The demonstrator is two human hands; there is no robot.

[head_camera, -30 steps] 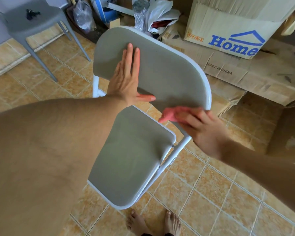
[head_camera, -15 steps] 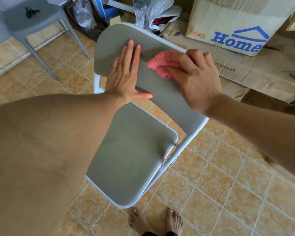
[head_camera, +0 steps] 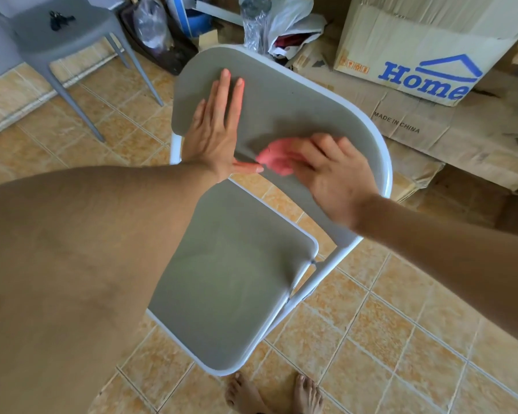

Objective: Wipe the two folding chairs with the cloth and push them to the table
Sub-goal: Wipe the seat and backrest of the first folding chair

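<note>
On the tiled floor just ahead of the bare feet stands the folding chair [head_camera: 231, 282], open, seat toward the person, backrest's long side running left to right. Left hand [head_camera: 214, 135] lies flat, fingers straight, holding nothing, likely bracing the backrest. Right hand [head_camera: 329, 177] presses the bunched pink cloth [head_camera: 274, 158] onto its lower part, fingers curled over it, wiping

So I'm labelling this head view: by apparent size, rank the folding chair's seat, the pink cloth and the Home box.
1. seat
2. Home box, though it is cut off at the frame edge and farther away, so its rank is unsure
3. pink cloth, under the right hand
</note>
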